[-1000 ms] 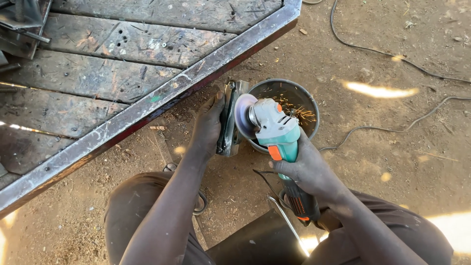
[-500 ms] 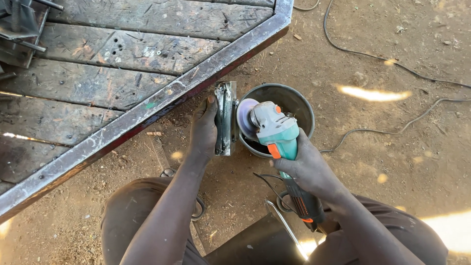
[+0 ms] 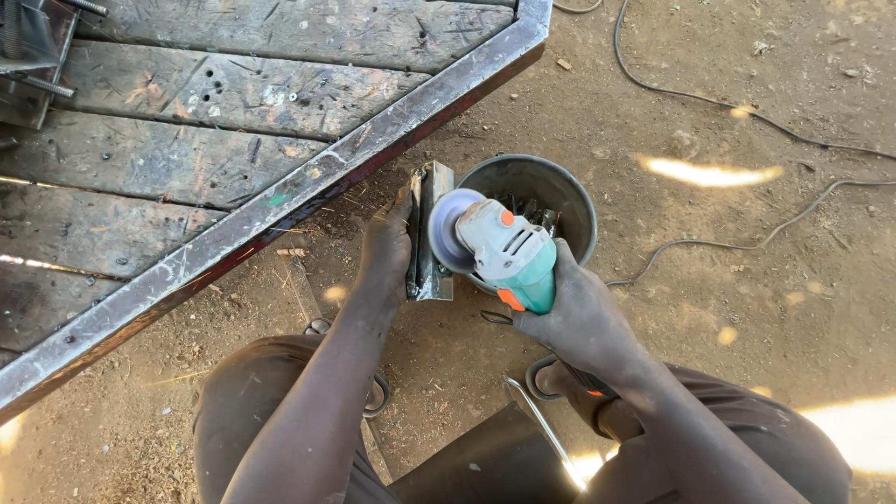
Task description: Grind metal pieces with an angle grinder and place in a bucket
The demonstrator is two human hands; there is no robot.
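Just left of centre, a short metal piece (image 3: 431,233) stood on edge on the dirt, pressed against the side of a dark bucket (image 3: 569,191). Gripped along its left side by the left hand (image 3: 385,252), fingers wrapped around its edge. Touching its right face, the grey disc (image 3: 446,229) of a teal and grey grinder (image 3: 504,250) with orange buttons, its body slanting down to the right over the bucket's near rim. Closed around the grinder's rear, at centre right, the right hand (image 3: 581,322). Inside the bucket, a few small metal parts, hard to make out. Across the upper left, a worn wooden platform (image 3: 187,121) edged by a steel frame rail (image 3: 280,205) running diagonally from lower left to upper right, its corner close to the metal piece. At upper right, dark cables (image 3: 747,117) trailing over the dirt ground (image 3: 747,280), with sun patches. Along the bottom, both knees, and between them a dark sheet (image 3: 476,462) with a bright edge.
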